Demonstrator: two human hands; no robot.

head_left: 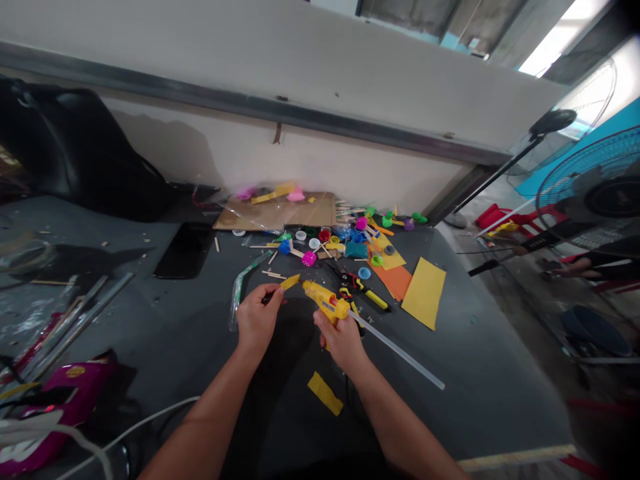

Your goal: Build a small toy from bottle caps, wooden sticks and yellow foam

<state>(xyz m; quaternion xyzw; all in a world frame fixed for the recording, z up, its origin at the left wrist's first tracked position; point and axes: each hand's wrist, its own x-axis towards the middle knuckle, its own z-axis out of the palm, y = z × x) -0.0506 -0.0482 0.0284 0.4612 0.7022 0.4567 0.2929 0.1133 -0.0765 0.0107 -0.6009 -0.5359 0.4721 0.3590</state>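
Observation:
My right hand point(343, 340) is wrapped round the handle of a yellow hot glue gun point(323, 300). A long translucent glue stick point(400, 353) sticks out of its back end toward the lower right. Between the thumb and fingers of my left hand point(257, 317) is a small yellow paper strip point(291, 282). The glue gun's nozzle points at the strip's free end, close by; whether they touch I cannot tell. Nearer to me on the dark table lies another yellow paper piece point(325, 393), creased. Yellow-handled pliers point(373, 295) rest just beyond the glue gun.
Coloured bottle caps point(325, 236), sticks and paper bits crowd the back. Yellow paper point(425, 293) and orange paper point(393, 277) lie right. A black phone point(185, 250), clear wrapper point(245, 287) and glue sticks point(85, 320) are left. A magenta power strip point(65, 407) trails a white cable.

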